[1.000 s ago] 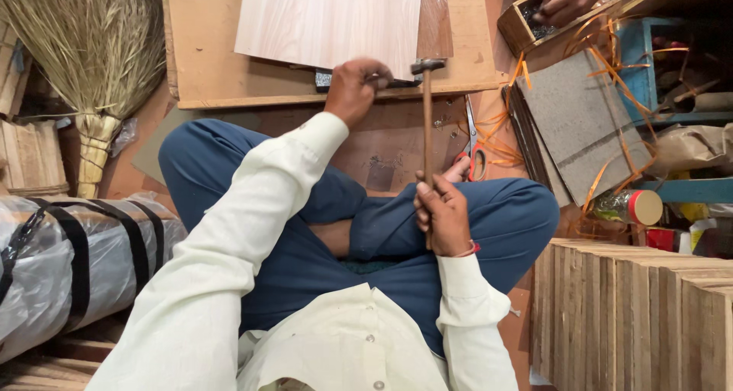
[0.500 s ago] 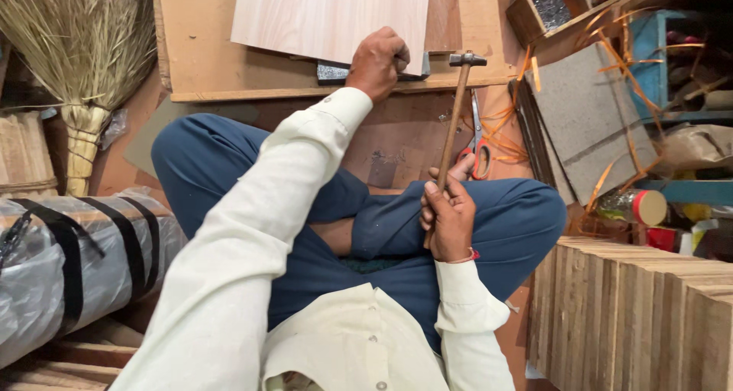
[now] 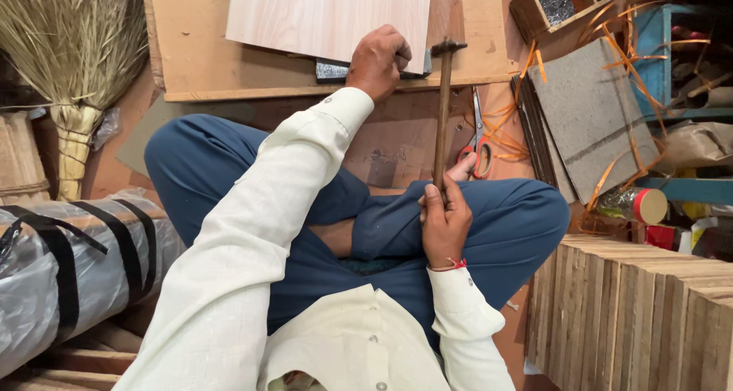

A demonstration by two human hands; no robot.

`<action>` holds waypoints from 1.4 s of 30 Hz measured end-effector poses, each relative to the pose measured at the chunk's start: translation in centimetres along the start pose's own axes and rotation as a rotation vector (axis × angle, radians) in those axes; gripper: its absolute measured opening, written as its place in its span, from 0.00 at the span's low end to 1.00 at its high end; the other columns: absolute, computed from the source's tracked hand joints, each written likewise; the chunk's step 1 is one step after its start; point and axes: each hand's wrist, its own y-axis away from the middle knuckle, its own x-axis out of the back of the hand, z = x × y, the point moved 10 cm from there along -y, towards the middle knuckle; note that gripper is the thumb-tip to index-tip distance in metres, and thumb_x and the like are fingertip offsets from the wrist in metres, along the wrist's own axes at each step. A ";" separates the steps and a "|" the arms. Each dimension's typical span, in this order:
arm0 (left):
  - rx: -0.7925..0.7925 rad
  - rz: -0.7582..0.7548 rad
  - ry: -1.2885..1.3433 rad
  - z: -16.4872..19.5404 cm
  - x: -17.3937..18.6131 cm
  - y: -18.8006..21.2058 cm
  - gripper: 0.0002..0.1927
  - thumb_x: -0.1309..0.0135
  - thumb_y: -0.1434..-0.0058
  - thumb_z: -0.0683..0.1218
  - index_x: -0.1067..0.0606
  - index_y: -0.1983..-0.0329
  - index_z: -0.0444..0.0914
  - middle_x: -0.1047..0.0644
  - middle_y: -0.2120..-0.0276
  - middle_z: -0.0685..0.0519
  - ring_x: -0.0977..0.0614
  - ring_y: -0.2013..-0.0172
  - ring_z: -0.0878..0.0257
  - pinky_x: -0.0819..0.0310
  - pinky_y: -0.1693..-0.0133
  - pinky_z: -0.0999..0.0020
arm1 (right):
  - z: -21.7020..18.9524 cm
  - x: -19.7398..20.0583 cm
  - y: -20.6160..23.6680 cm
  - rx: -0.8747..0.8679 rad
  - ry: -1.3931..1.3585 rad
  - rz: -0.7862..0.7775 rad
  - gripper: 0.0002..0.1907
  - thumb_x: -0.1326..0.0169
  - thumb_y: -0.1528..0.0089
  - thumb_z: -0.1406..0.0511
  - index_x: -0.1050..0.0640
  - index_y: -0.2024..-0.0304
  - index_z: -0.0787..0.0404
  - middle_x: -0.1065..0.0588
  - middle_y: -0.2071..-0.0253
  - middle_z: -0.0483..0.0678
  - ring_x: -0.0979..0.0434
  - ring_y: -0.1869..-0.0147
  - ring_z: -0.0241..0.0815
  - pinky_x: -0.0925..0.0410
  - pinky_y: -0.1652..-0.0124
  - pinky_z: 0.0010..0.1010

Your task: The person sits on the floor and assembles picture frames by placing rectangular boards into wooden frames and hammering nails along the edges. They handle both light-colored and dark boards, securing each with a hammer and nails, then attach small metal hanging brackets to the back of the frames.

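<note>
From the head camera, you sit cross-legged on the floor in blue trousers and a cream shirt. Your right hand (image 3: 445, 223) is closed around the lower end of a hammer's wooden handle, and the hammer (image 3: 442, 108) stands nearly upright, its dark metal head near the front edge of the wooden board (image 3: 191, 55) before you. Your left hand (image 3: 376, 63) reaches forward with the fingers curled down onto the lower edge of the pale laminate sheet (image 3: 328, 13) that lies on that board, just above a small dark metal block (image 3: 332, 71); whether they pinch something small you cannot tell. Orange-handled scissors (image 3: 479, 143) lie just right of the hammer's handle. A straw broom (image 3: 69, 63) rests at far left, and a stack of wooden slats (image 3: 641, 315) sits at lower right.
</note>
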 end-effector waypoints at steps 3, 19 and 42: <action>0.000 -0.048 0.053 -0.2 -0.4 -0.2 0.07 0.43 0.49 0.30 0.21 0.73 0.35 0.22 0.65 0.51 0.18 0.64 0.58 0.20 0.61 0.65 | 0.3 0.0 -0.2 -0.033 0.067 0.020 0.17 0.46 0.32 0.65 0.23 0.43 0.67 0.25 0.72 0.42 0.31 0.75 0.27 0.36 0.75 0.20; -0.013 -0.013 0.001 -0.5 -0.6 -0.5 0.05 0.39 0.53 0.33 0.20 0.78 0.36 0.22 0.65 0.48 0.21 0.57 0.51 0.26 0.54 0.60 | -3.5 0.2 0.4 0.198 0.306 0.092 0.21 0.47 0.33 0.71 0.24 0.37 0.64 0.22 0.72 0.48 0.23 0.70 0.34 0.29 0.67 0.27; 0.230 0.075 0.051 -4.5 -0.2 -1.3 0.09 0.49 0.56 0.28 0.26 0.82 0.35 0.27 0.61 0.41 0.21 0.57 0.44 0.25 0.54 0.57 | -7.6 0.1 0.0 0.350 0.655 0.041 0.19 0.42 0.35 0.72 0.21 0.40 0.62 0.20 0.62 0.60 0.17 0.59 0.47 0.28 0.59 0.32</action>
